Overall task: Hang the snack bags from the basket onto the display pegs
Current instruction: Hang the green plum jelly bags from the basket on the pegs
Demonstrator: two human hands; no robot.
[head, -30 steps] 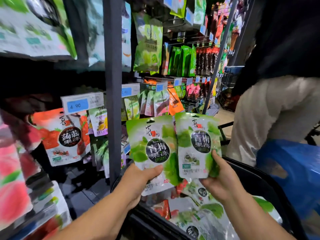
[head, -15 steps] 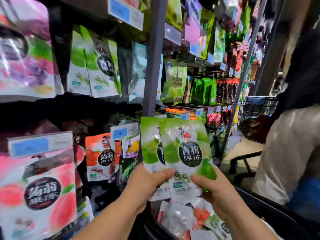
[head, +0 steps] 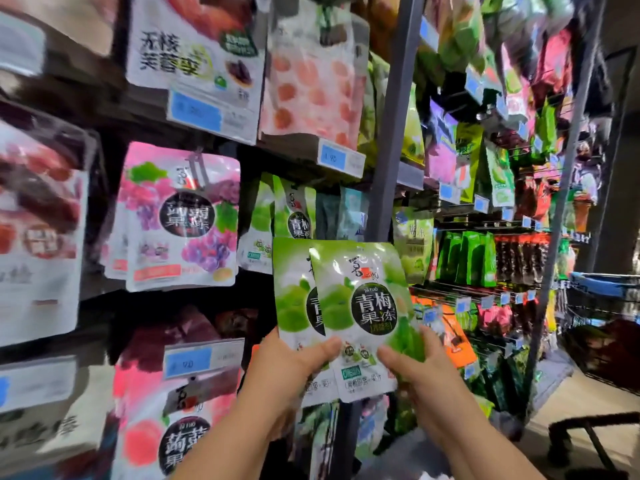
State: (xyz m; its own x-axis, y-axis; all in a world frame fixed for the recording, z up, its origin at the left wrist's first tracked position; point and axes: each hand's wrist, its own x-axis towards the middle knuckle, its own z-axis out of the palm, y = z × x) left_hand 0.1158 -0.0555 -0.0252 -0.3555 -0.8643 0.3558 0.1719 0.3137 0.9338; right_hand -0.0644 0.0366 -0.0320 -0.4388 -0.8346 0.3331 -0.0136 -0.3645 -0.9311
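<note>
Far left, white-and-red plastic bags (head: 38,220) are smeared by motion blur and their print is unreadable. Next, a glossy pink-and-purple pouch with a grape picture (head: 180,216) hangs on a peg. Below it, a pink-red pouch (head: 180,427) is cut off by the bottom edge. A row of green-and-white pouches (head: 287,216) hangs further right, lower part hidden behind the held pair.

The left hand (head: 294,365) grips the bottom left of the rear green glossy pouch (head: 291,299), thumb laid across the front, fingers out of sight behind. Only the left strip of this pouch shows; it looks like the same product as the front one, not certain. The front green glossy pouch (head: 363,306) has green plum pictures, a round black label with white characters, a small red mark on top and a white lower panel with fine print. It overlaps most of the rear pouch. The right hand (head: 419,372) grips its bottom right corner, thumb on the face.

Both pouches are upright, off any peg, just below the hung green row and in front of a grey metal upright post (head: 391,133). A blue-and-white price tag (head: 332,157) sits left of the post. Right of it, dark green packs (head: 464,258) and other goods are too small and blurred to read.
</note>
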